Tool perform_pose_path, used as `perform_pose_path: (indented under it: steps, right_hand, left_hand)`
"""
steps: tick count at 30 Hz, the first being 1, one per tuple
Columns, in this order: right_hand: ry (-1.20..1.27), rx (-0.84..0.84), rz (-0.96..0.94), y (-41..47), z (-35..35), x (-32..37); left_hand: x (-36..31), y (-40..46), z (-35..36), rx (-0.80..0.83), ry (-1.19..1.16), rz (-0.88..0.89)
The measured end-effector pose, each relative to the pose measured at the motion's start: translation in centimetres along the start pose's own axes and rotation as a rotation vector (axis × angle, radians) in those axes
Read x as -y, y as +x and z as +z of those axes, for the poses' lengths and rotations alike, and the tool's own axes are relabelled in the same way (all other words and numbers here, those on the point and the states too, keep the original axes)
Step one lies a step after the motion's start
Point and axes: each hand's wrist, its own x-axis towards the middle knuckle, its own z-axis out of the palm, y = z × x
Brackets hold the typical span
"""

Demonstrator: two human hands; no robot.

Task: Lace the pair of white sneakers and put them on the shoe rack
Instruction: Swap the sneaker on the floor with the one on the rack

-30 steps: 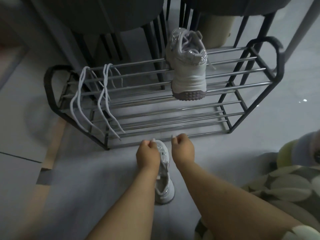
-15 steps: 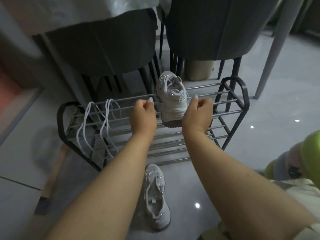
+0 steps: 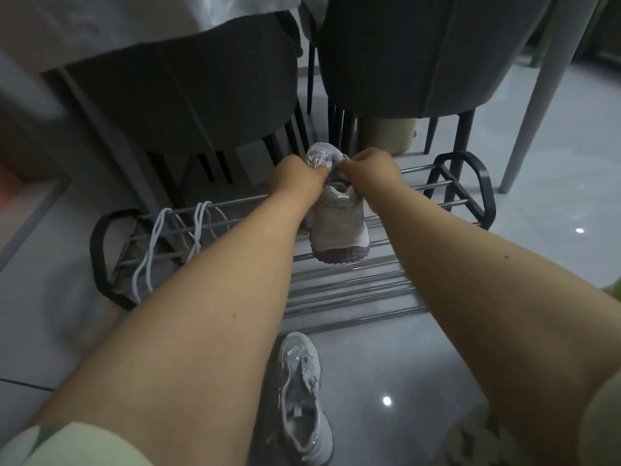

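One white sneaker (image 3: 337,227) sits heel toward me on the top bars of the black metal shoe rack (image 3: 470,183). My left hand (image 3: 295,176) and my right hand (image 3: 373,171) meet over its tongue, fingers pinched on the laces there. The second white sneaker (image 3: 302,398) lies on the floor between my forearms, in front of the rack, with no hand on it. Loose white laces (image 3: 158,243) hang over the rack's left end.
Two dark upholstered chairs (image 3: 420,55) stand right behind the rack, under a table with a white cloth (image 3: 100,25). A beige bin (image 3: 386,132) sits behind the rack. A grey table leg (image 3: 537,95) slants at right. Grey tiled floor (image 3: 420,364) lies around.
Both hands left the sneaker on the floor, rose to the sneaker on the rack, then moved from its sides to its top and closed on the laces. The view tilted up.
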Motion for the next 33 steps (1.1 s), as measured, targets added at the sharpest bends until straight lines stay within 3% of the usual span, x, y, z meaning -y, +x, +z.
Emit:
perform_pose_path:
  steps: [3,8,20,26,33]
  right_hand:
    - [-0.081,0.03,-0.021,0.3,-0.2,0.2]
    - [-0.127,-0.069,-0.034,-0.3,-0.2,0.8]
    - [0.09,-0.206,-0.26,-10.8,-2.0,3.0]
    - [0.09,-0.163,-0.325,-18.0,-4.1,3.5]
    - [-0.08,-0.018,-0.433,-26.3,-6.4,3.3]
  left_hand:
    - [-0.3,0.2,0.1,0.015,0.069,0.019]
    - [-1.1,-0.9,-1.2,0.036,0.119,0.032]
    - [0.3,-9.4,-8.6,0.091,-0.106,0.139]
    - [1.0,-16.9,-11.9,0.037,-0.157,0.235]
    - [3.0,-26.0,-14.2,0.066,-0.139,0.249]
